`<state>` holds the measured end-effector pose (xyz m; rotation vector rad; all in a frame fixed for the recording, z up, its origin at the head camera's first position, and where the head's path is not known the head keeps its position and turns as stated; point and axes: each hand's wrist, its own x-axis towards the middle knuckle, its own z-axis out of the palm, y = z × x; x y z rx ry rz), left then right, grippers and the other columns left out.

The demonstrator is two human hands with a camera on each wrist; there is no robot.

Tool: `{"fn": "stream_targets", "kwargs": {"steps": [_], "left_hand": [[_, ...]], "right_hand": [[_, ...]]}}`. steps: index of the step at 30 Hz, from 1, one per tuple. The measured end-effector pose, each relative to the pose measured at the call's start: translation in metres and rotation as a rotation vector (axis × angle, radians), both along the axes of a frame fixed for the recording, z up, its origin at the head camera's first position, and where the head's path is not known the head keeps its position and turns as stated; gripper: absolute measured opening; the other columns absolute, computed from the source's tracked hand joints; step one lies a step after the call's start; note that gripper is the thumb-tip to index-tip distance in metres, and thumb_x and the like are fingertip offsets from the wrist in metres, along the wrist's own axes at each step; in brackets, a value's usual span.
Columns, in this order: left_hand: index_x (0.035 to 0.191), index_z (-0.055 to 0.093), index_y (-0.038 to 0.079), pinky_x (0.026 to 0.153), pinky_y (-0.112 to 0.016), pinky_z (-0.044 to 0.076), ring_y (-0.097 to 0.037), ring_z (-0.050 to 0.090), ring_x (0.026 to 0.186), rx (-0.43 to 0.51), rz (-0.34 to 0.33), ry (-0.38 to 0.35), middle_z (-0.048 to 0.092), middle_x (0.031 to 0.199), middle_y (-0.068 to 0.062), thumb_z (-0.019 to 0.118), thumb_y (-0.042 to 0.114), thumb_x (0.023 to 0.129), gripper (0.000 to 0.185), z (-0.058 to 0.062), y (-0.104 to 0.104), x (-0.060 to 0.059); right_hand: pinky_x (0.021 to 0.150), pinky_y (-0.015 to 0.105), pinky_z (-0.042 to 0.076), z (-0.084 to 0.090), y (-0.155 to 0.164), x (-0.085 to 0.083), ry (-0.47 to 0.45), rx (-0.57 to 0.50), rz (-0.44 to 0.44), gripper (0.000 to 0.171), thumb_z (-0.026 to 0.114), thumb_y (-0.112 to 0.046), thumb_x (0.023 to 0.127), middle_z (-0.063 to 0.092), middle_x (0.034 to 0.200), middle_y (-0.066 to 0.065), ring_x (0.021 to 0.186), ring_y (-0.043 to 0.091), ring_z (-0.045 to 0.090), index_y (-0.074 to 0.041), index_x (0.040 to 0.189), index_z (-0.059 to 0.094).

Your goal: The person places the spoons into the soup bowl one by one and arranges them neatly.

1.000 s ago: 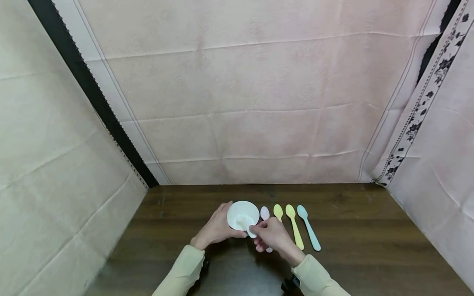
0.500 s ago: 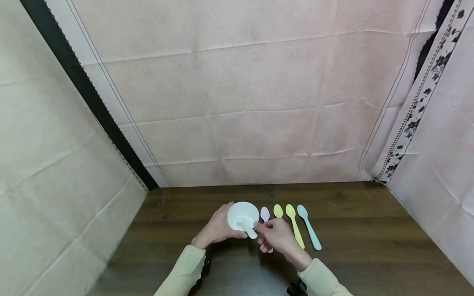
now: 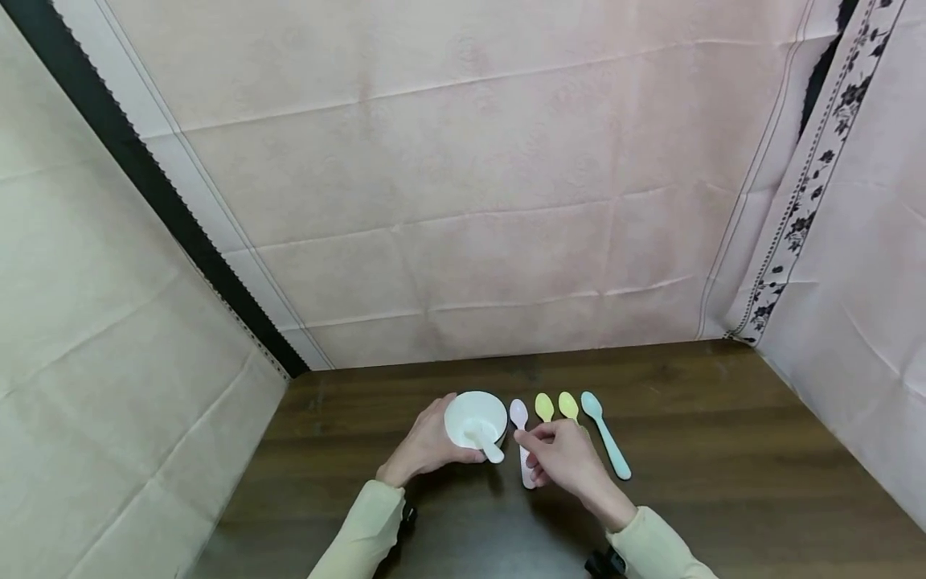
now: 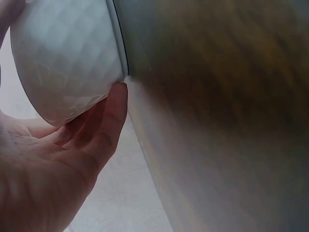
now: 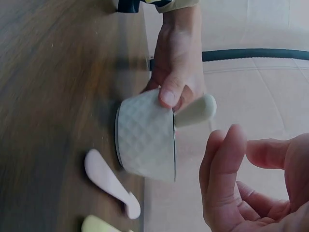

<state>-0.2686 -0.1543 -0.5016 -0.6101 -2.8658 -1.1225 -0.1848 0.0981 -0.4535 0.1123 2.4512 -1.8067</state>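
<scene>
A small white bowl (image 3: 475, 416) stands on the dark wooden table (image 3: 694, 450). My left hand (image 3: 434, 438) grips the bowl from its left side, thumb on the near wall. A white spoon (image 3: 489, 447) rests in the bowl with its handle sticking out over the near rim. My right hand (image 3: 544, 450) hovers just right of the bowl with loosely curled fingers and holds nothing. Under it lies a pink spoon (image 3: 519, 418). In the right wrist view the bowl (image 5: 145, 140), the white spoon's handle (image 5: 195, 110) and the pink spoon (image 5: 111, 183) show, with the right hand (image 5: 244, 145) empty.
Two yellow spoons (image 3: 544, 406) (image 3: 567, 404) and a pale blue spoon (image 3: 606, 446) lie side by side right of the pink one, partly under my right hand. Pink cloth walls (image 3: 463, 201) close off the back and both sides of the table.
My right hand has let go of the white spoon's handle and drawn away to the right. The spoon stays in the bowl. My left hand keeps hold of the bowl.
</scene>
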Motion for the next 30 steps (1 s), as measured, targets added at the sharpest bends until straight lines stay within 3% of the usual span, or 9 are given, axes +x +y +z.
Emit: {"fn": "stream_targets", "kwargs": {"steps": [12,30], "left_hand": [[0.159,0.046,0.002,0.107,-0.06,0.054,-0.039,0.06,0.132,-0.013,0.035,-0.046,0.06,0.151,-0.021,0.103,0.047,0.069,0.115,-0.001,0.001,-0.004],[0.152,0.054,0.007,0.103,-0.051,0.055,-0.031,0.066,0.122,-0.019,0.022,-0.001,0.067,0.14,-0.015,0.105,0.046,0.064,0.109,-0.003,0.001,-0.007]], "right_hand": [[0.055,0.03,0.06,0.002,0.028,0.001,0.03,0.048,-0.059,0.019,0.081,-0.019,0.098,0.072,0.067,0.011,0.053,0.014,0.066,-0.001,0.093,0.081],[0.056,0.031,0.061,-0.004,0.045,0.008,0.057,0.141,-0.071,0.012,0.082,-0.014,0.096,0.074,0.069,0.011,0.054,0.015,0.068,-0.001,0.095,0.081]]}}
